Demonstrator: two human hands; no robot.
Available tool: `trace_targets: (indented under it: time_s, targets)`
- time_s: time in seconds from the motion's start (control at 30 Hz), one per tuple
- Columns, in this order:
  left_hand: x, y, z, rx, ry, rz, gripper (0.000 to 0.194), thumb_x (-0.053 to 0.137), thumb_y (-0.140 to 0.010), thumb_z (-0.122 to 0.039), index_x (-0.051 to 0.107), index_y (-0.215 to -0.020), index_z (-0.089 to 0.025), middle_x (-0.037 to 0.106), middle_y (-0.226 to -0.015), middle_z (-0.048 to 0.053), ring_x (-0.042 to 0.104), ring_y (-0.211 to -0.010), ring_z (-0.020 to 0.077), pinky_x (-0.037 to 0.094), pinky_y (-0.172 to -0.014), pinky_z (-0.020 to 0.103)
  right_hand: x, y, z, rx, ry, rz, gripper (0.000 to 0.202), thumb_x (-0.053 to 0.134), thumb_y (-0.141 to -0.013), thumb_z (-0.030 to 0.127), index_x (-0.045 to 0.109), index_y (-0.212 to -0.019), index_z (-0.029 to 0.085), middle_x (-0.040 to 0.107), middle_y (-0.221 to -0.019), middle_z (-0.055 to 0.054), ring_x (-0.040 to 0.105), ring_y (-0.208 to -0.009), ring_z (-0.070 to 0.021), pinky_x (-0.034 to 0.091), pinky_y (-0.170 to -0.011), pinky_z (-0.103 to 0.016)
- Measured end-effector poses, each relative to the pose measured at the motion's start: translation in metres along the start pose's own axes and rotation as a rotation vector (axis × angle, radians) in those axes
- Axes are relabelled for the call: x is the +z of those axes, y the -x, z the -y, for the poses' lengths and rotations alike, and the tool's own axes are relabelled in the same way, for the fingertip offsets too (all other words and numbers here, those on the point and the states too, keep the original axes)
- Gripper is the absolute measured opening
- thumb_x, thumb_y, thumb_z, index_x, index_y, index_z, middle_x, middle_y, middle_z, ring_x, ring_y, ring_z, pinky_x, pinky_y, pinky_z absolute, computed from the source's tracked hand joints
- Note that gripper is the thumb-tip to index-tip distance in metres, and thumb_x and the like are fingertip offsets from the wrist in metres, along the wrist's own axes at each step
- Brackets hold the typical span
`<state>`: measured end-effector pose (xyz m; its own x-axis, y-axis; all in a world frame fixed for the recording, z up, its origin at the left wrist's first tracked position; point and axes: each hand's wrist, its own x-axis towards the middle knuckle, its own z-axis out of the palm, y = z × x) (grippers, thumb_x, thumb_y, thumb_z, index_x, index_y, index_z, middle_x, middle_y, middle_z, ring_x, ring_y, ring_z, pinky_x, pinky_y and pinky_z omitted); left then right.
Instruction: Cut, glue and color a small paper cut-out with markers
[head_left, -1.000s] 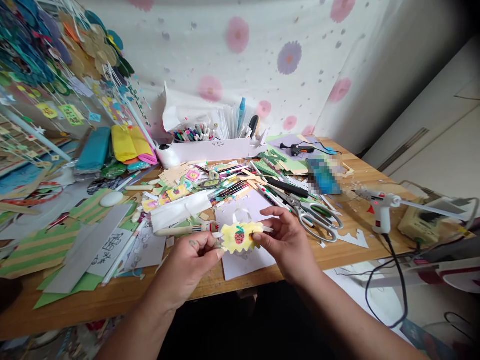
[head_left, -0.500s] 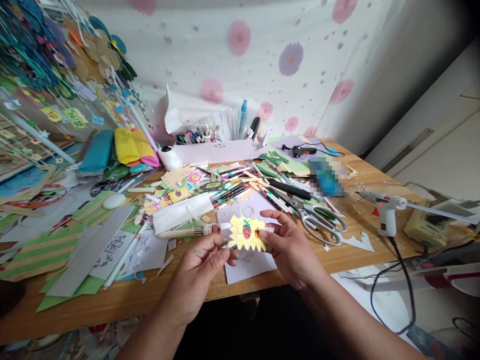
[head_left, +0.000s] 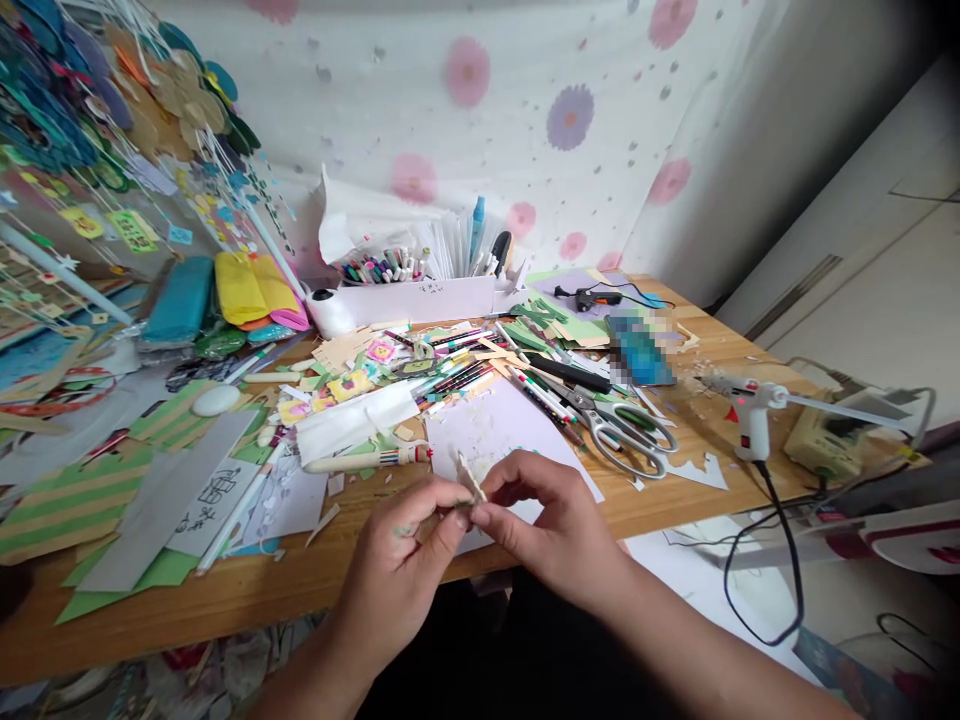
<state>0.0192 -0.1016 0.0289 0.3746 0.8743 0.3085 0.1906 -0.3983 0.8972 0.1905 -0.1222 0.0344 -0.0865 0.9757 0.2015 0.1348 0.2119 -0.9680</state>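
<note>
A small zigzag-edged paper tag (head_left: 469, 476) is turned almost edge-on, so its drawn face is hidden and a pale side shows. My left hand (head_left: 405, 550) pinches it from the left with thumb and forefinger. From the other side my right hand (head_left: 547, 515) pinches it too, the fingertips of both hands nearly meeting. Beneath the hands lies a white sheet of paper (head_left: 555, 455) with small scraps on it. To the left of the tag is a white multicolour pen (head_left: 367, 460). Scissors (head_left: 626, 440) with grey handles rest right of the sheet.
A white glue gun (head_left: 756, 410) with a red light stands at the right, its cord (head_left: 793, 560) hanging over the edge. Pens and paper scraps cover the middle. A white box (head_left: 420, 299) of markers is at the back. Striped paper (head_left: 56, 500) lies left.
The tag, which faced me with its yellow side and strawberry drawing, has been turned edge-on. My hands have drawn closer together. The view has shifted slightly.
</note>
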Motion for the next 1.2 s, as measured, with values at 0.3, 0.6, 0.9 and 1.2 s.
trace_targets:
  time_s: [0.3,0.6,0.9,1.2]
  targets:
    - [0.002,0.007,0.014,-0.128,0.251,-0.019,0.008,0.062,-0.088,-0.032,0.064,-0.092,-0.025,0.062,-0.084,-0.002,0.056,-0.081,0.0142,0.044,-0.075,0.022,0.001,-0.004,-0.007,0.22,-0.239,-0.048,0.02,0.065,-0.077,0.033,0.062,-0.07,0.015,0.054,-0.062,0.002,0.046,-0.061,-0.0123,0.037,-0.06,-0.026]
    - [0.002,-0.001,0.026,-0.488,0.657,-0.005,0.032,0.086,-0.063,-0.036,0.068,-0.085,-0.022,0.062,-0.075,-0.001,0.054,-0.071,0.0129,0.046,-0.064,0.022,0.004,-0.001,-0.001,0.127,-0.144,-0.008,0.021,0.062,-0.082,0.034,0.062,-0.072,0.016,0.057,-0.064,0.001,0.049,-0.06,-0.0119,0.041,-0.058,-0.024]
    - [-0.001,-0.002,0.04,-0.451,0.764,-0.057,0.028,0.086,-0.063,-0.04,0.072,-0.08,-0.022,0.063,-0.075,0.001,0.055,-0.074,0.0158,0.049,-0.069,0.027,-0.128,-0.007,-0.046,0.156,1.128,-0.218,0.031,0.056,-0.077,0.009,0.068,-0.105,0.011,0.07,-0.105,-0.021,0.064,-0.097,-0.0329,0.046,-0.086,-0.044]
    - [-0.003,-0.007,0.027,-0.364,0.815,-0.079,0.027,0.087,-0.062,-0.04,0.073,-0.073,-0.02,0.067,-0.077,0.004,0.058,-0.073,0.0165,0.048,-0.069,0.028,-0.148,0.009,-0.054,0.169,1.229,-0.286,0.05,0.06,-0.078,0.024,0.058,-0.128,0.017,0.073,-0.091,-0.01,0.069,-0.074,-0.0248,0.051,-0.067,-0.033]
